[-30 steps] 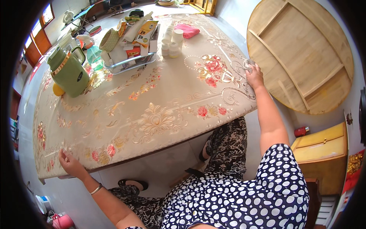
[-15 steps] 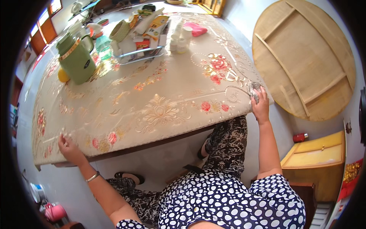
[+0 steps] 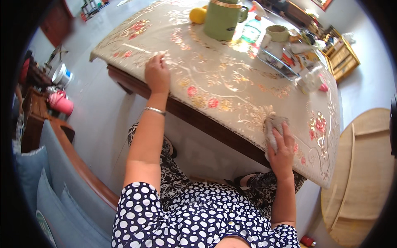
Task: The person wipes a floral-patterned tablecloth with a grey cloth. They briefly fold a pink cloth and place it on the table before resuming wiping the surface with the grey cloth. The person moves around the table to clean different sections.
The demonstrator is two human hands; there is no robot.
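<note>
Jug [image 3: 222, 18] behind tray [image 3: 278, 62] on table [image 3: 215, 89]

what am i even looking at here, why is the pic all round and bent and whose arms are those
This is a wide fisheye camera worn on a person's head, looking down, so straight edges bend near the rim. The arms are the wearer's own. The left hand rests flat on the flowered tablecloth near the table's edge. The right hand presses a crumpled pale cloth against the tablecloth at the near edge. Farther back stand a green jug, a yellow fruit, a clear bottle and a tray of small things. A round wooden tabletop lies at the right.
</note>
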